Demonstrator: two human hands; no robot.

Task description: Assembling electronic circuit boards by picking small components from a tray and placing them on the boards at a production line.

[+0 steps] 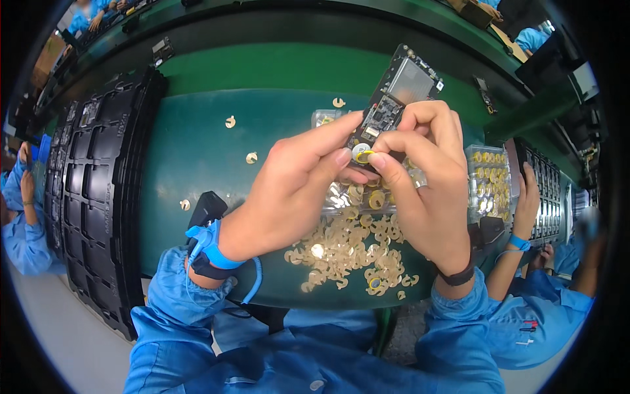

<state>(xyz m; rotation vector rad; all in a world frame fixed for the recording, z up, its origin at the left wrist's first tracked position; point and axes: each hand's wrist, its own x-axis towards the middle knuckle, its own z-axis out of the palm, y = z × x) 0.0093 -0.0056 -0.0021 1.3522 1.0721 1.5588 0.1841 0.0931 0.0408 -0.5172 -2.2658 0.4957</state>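
My left hand (292, 174) is closed on the lower end of a black circuit board (384, 119), which tilts up and away to the right. The board carries a silver metal shield and small chips. At its near end sits a round silver coin cell battery (359, 150) with a yellow edge. My right hand (426, 177) pinches this yellow edge between thumb and forefinger, its other fingers curled beside the board. Below my hands lies a heap of cream-coloured, notched paper rings (348, 253). A clear plastic tray (327, 117) with more coin cells is partly hidden behind my hands.
Stacked black trays (98, 177) stand at the left. A clear tray of yellow-edged coin cells (489, 180) is at the right, near a co-worker's hand (527, 203). Loose notched rings dot the green mat (197, 144). A blue wrist strap (213, 244) with a coiled cord circles my left wrist.
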